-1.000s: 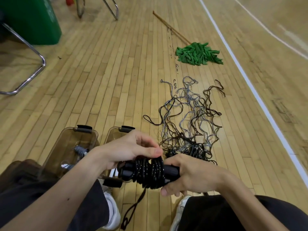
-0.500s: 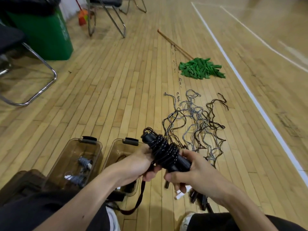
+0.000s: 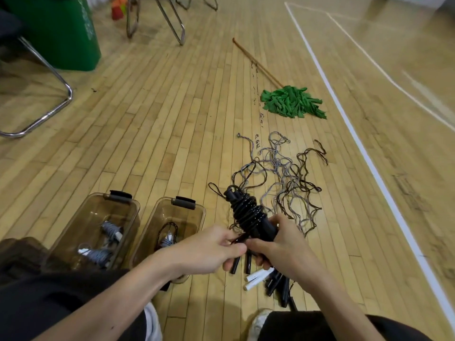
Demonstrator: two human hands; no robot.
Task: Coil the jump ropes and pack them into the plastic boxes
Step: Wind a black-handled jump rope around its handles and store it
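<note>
A: Grips?
B: Right grip curled round the handle end of the coiled black rope. Left grip pinches what looks like its loose tail, partly hidden.
A: Axis?
B: Runs 5 to 11 o'clock, held above the floor. The nearer box is at 9 o'clock, on the left grip's side.
</note>
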